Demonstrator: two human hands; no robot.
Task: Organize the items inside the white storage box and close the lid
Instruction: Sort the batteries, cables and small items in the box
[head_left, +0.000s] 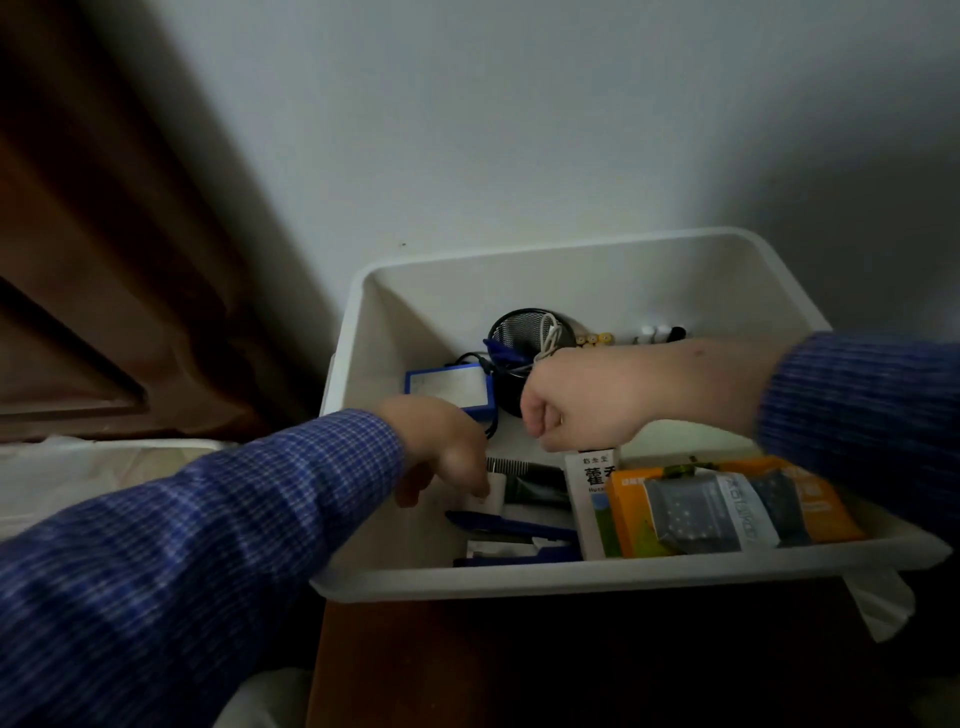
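Now | white storage box (571, 249) open against the wall, no lid in view | left hand (447, 452) fingers down, pinching a small white packet (491, 493) above the blue stapler (514, 527): lay it flat, edges squared | right hand (576, 410) fisted beside the black mesh cup (524, 332), contents hidden: keep clear of the cable.

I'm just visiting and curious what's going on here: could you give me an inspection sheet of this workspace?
Surface: white plastic storage box open on a dark wooden stand; no lid seen.
Job's things: black mesh cup, blue rectangular case, blue stapler, white medicine carton, orange packet.
Clutter: small bottles at the back wall.
Grips: left hand fingers down on a white card; right hand fisted, contents hidden.
Cables: white cord in the cup; black cord by the case.
Surroundings: white wall, brown wood.
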